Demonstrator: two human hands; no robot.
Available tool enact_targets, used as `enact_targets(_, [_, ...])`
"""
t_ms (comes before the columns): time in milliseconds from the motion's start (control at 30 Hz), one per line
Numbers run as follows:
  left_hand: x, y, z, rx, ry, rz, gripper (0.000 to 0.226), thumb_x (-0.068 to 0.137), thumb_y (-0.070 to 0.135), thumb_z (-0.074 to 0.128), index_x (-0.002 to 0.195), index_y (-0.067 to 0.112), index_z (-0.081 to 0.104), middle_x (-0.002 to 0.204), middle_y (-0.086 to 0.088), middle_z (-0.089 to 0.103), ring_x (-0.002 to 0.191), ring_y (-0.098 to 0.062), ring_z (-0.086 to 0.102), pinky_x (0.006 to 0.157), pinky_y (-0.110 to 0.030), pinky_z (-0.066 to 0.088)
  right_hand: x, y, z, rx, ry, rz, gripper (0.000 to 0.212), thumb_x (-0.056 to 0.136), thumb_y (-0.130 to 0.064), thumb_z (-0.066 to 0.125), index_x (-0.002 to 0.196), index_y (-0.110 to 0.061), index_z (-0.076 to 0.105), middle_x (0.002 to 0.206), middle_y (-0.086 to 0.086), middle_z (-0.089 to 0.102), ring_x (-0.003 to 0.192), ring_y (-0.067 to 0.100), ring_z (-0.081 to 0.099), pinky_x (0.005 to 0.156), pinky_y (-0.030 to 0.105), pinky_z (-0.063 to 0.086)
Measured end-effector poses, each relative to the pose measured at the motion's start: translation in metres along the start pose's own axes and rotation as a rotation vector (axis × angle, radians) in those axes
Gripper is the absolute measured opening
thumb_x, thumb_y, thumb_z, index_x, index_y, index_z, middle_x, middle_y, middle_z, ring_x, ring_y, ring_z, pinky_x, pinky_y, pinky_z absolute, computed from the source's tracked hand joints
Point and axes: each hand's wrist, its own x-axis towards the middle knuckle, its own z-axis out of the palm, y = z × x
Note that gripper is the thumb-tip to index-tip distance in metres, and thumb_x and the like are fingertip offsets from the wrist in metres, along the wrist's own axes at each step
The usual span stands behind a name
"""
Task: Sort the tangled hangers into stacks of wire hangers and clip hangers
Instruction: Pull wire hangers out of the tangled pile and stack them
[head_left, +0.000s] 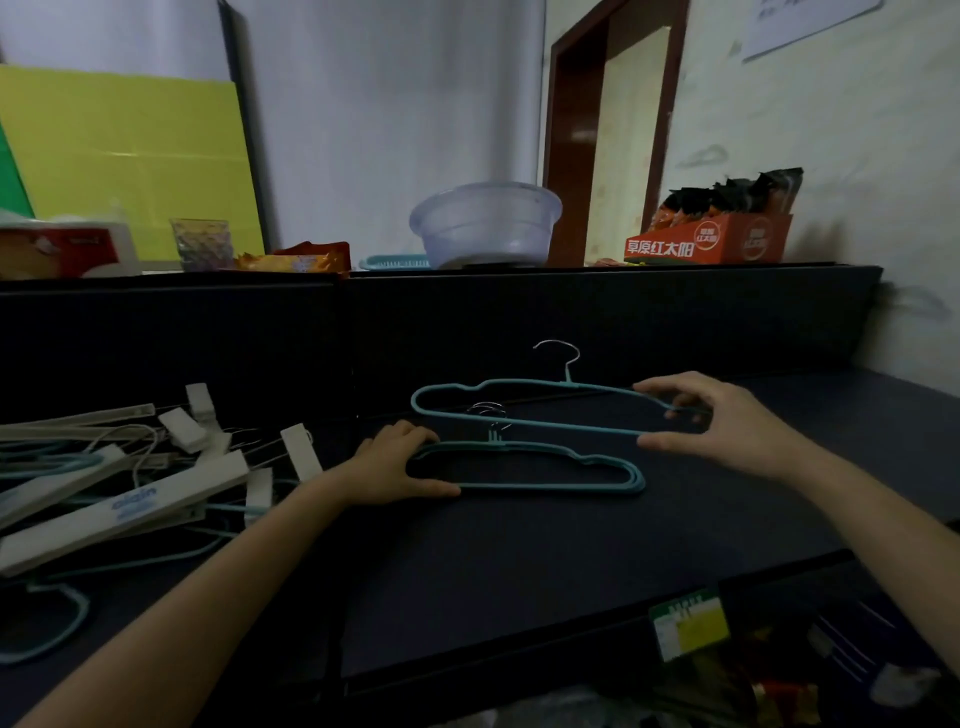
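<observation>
This looks like a lived-in room in somebody's home. A dark desk stands against a scuffed white wall. The ledge along its back edge is crowded with household odds: a clear plastic basin in the middle, an orange carton of snack packets at the right end, a tissue pack at the left end, and a patterned glass and a crumpled snack wrapper between them. A brown-framed doorway opens behind the basin, and a yellow board leans at the back left. On the desktop lie laundry things: white clip hangers heaped at its left edge, teal wire hangers stacked near the middle.
</observation>
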Motion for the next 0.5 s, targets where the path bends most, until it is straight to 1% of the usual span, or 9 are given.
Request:
enact_targets(67, [-0.003, 0.001, 0.001, -0.002, -0.002, -0.024, 0.08, 0.076, 0.062, 0.057, 0.139, 0.02, 0.032, 0.141, -0.003, 0.034, 0.129, -0.02, 0.032, 0.111, -0.041, 0.028, 0.006, 0.003, 0.006, 0.011, -0.028, -0.007, 0.059, 0.054, -0.06, 0.069, 0.109, -0.049, 0.053, 0.113, -0.025, 0.052, 0.096, -0.007, 0.053, 0.074, 0.013, 0.041])
enact_targets(167, [-0.011, 0.004, -0.001, 0.083, -0.022, -0.073, 0.094, 0.078, 0.065, 0.052, 0.147, 0.014, 0.015, 0.151, -0.006, 0.023, 0.137, -0.023, 0.023, 0.115, -0.039, 0.022, 0.015, 0.006, 0.017, 0.013, -0.045, -0.018, 0.062, 0.053, -0.063, 0.067, 0.111, -0.047, 0.052, 0.114, -0.023, 0.052, 0.098, -0.003, 0.053, 0.076, 0.014, 0.041])
enact_targets(233, [-0.023, 0.004, -0.006, 0.099, -0.073, -0.086, 0.096, 0.079, 0.065, 0.051, 0.148, 0.014, 0.008, 0.155, -0.006, 0.013, 0.141, -0.022, 0.015, 0.116, -0.035, 0.017, 0.02, 0.009, 0.026, 0.01, -0.062, -0.022, 0.066, 0.053, -0.064, 0.067, 0.114, -0.044, 0.052, 0.114, -0.02, 0.052, 0.098, -0.003, 0.052, 0.075, 0.014, 0.041])
enact_targets(267, [-0.031, 0.005, -0.009, 0.064, -0.105, -0.078, 0.094, 0.08, 0.063, 0.051, 0.148, 0.016, 0.007, 0.156, -0.004, 0.01, 0.142, -0.021, 0.013, 0.115, -0.032, 0.015, 0.023, 0.011, 0.031, -0.001, -0.073, -0.026, 0.067, 0.054, -0.062, 0.068, 0.116, -0.042, 0.052, 0.115, -0.018, 0.052, 0.098, -0.003, 0.051, 0.074, 0.013, 0.041])
enact_targets(300, [-0.039, 0.006, -0.013, 0.013, -0.131, -0.065, 0.089, 0.081, 0.06, 0.052, 0.148, 0.018, 0.009, 0.156, -0.002, 0.012, 0.141, -0.018, 0.015, 0.113, -0.029, 0.016, 0.025, 0.013, 0.036, -0.016, -0.083, -0.032, 0.065, 0.057, -0.059, 0.071, 0.117, -0.04, 0.052, 0.115, -0.016, 0.052, 0.098, -0.002, 0.051, 0.074, 0.014, 0.04])
enact_targets(333, [-0.046, 0.007, -0.016, -0.035, -0.145, -0.054, 0.082, 0.083, 0.057, 0.053, 0.146, 0.02, 0.016, 0.153, 0.0, 0.019, 0.137, -0.014, 0.023, 0.11, -0.025, 0.02, 0.026, 0.015, 0.041, -0.029, -0.092, -0.039, 0.063, 0.061, -0.055, 0.073, 0.118, -0.038, 0.052, 0.116, -0.014, 0.053, 0.098, -0.002, 0.051, 0.075, 0.015, 0.04])
enact_targets(400, [-0.059, 0.012, -0.021, -0.054, -0.127, -0.046, 0.061, 0.084, 0.053, 0.053, 0.135, 0.021, 0.04, 0.139, 0.003, 0.042, 0.12, -0.008, 0.043, 0.099, -0.018, 0.034, 0.028, 0.017, 0.05, -0.044, -0.12, -0.051, 0.061, 0.064, -0.051, 0.074, 0.12, -0.036, 0.053, 0.118, -0.012, 0.052, 0.099, -0.001, 0.05, 0.079, 0.018, 0.041])
enact_targets(467, [-0.064, 0.018, -0.023, -0.019, -0.015, -0.031, 0.038, 0.086, 0.047, 0.053, 0.113, 0.021, 0.059, 0.115, 0.003, 0.06, 0.098, -0.007, 0.057, 0.087, -0.02, 0.047, 0.029, 0.017, 0.056, -0.051, -0.142, -0.059, 0.063, 0.064, -0.054, 0.072, 0.121, -0.035, 0.052, 0.118, -0.012, 0.052, 0.1, 0.0, 0.049, 0.083, 0.021, 0.041])
enact_targets(500, [-0.064, 0.021, -0.024, -0.016, 0.071, -0.023, 0.03, 0.088, 0.043, 0.054, 0.104, 0.02, 0.064, 0.103, 0.003, 0.065, 0.09, -0.007, 0.061, 0.082, -0.023, 0.05, 0.03, 0.016, 0.059, -0.057, -0.146, -0.065, 0.063, 0.065, -0.055, 0.071, 0.121, -0.035, 0.052, 0.117, -0.012, 0.051, 0.101, 0.001, 0.049, 0.085, 0.022, 0.042])
